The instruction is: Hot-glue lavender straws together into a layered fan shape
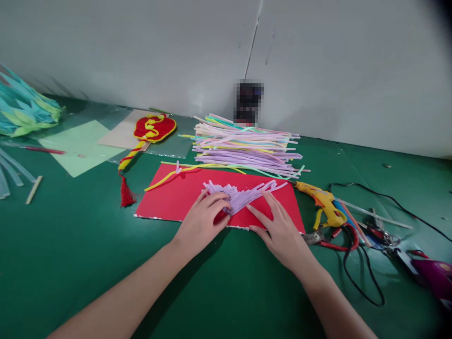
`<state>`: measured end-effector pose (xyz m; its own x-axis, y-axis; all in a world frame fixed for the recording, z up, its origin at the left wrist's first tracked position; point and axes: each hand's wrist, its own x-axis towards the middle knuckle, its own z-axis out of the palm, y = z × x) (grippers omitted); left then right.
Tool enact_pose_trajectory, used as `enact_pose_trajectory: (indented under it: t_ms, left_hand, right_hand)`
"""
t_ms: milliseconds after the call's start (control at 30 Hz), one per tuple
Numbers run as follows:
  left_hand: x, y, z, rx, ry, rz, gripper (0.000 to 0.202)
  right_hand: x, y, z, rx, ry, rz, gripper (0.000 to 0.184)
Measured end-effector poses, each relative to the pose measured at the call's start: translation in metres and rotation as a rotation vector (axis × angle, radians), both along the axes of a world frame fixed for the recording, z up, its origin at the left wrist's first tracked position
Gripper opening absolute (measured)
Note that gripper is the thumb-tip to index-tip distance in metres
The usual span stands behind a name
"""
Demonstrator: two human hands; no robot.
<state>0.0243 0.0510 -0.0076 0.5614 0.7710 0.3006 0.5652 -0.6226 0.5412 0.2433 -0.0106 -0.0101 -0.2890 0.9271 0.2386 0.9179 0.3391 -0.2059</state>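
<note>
A lilac piece of pipe cleaners (240,198), laid in slanting rows that meet in a V, lies on a red board (169,197). My left hand (206,219) curls over its left side, fingers and thumb closed on the lower part near the V's point. My right hand (280,228) rests at the right side with fingers apart, the fingertips touching the loose slanting ends. Across the board's back edge runs a yellow pipe cleaner (164,180), with a small lilac twist (178,168) beside it.
Behind the board is a heap of pastel pipe cleaners (243,146). A red and yellow fan (154,128) with a tassel lies back left. At right are a yellow glue gun (325,205), red-handled pliers (339,242) and a black cord (377,296).
</note>
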Motion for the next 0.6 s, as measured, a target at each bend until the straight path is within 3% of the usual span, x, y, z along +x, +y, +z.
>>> enact_pose_trajectory:
  t_ms: [600]
  left_hand:
    - [0.0022,0.0045,0.001,-0.091,-0.082,0.035,0.011]
  right_hand:
    - [0.0005,-0.0005,-0.0007,0.001,-0.024,0.003,0.043]
